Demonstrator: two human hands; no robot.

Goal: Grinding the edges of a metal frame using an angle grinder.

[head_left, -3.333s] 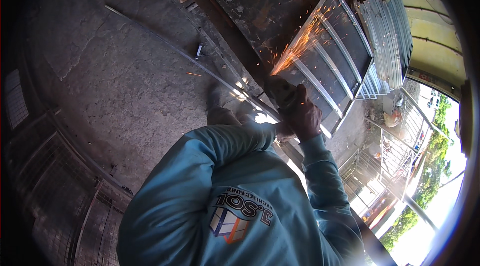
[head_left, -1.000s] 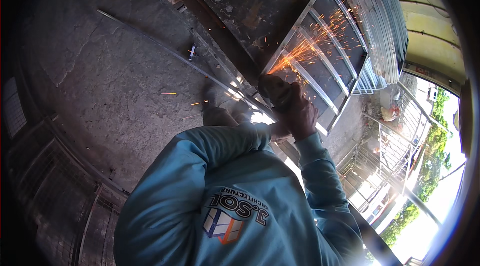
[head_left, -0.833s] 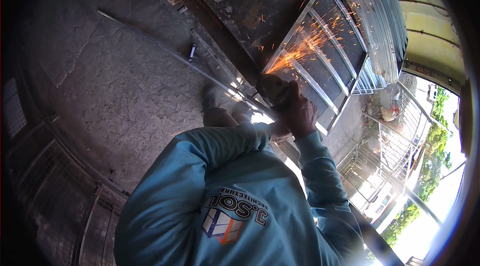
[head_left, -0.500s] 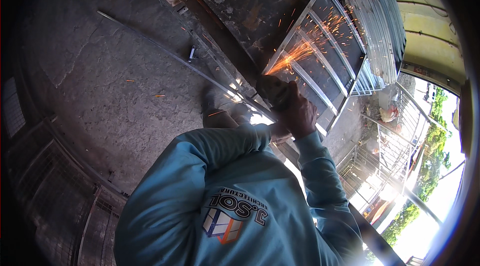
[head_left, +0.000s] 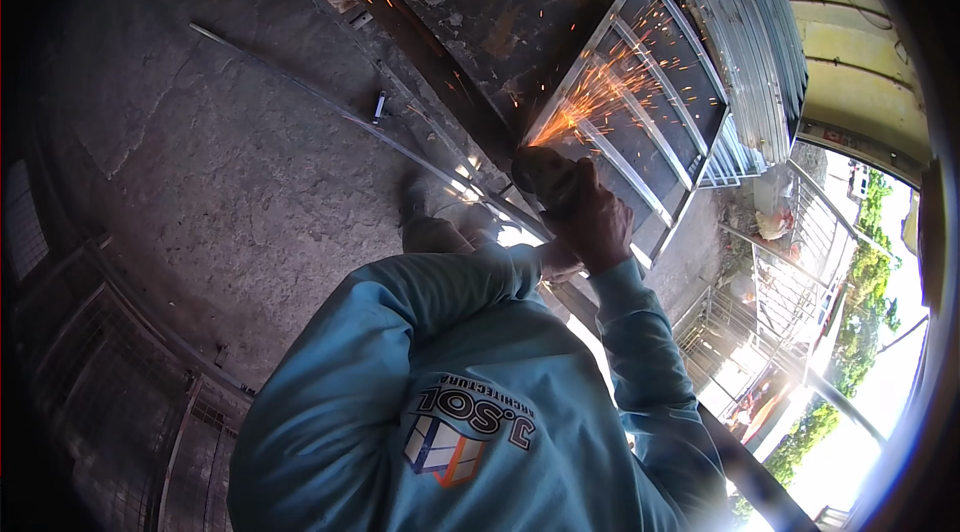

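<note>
My right hand [head_left: 598, 227] is closed around a dark angle grinder [head_left: 542, 175]. The grinder's head meets the near corner of a barred metal frame [head_left: 650, 97], where orange sparks [head_left: 590, 102] burst up and to the right across its bars. My left hand [head_left: 558, 258] is close below my right wrist, mostly covered by it and the sleeve. Its fingers are hidden, so what it grips cannot be made out. A dark steel beam [head_left: 425, 32] runs diagonally up to the left from the grinder.
A long thin metal bar [head_left: 285, 79] stretches over the concrete floor [head_left: 250, 192] at left. By it is a small white and dark object [head_left: 379, 107]. Stacked grey metal lengths [head_left: 750, 62] stand beyond the frame. White metal railings [head_left: 800, 262] are at right, in bright light.
The sparks fan out a little wider than before. My hands and the grinder keep nearly the same place, and the view has shifted only slightly.
</note>
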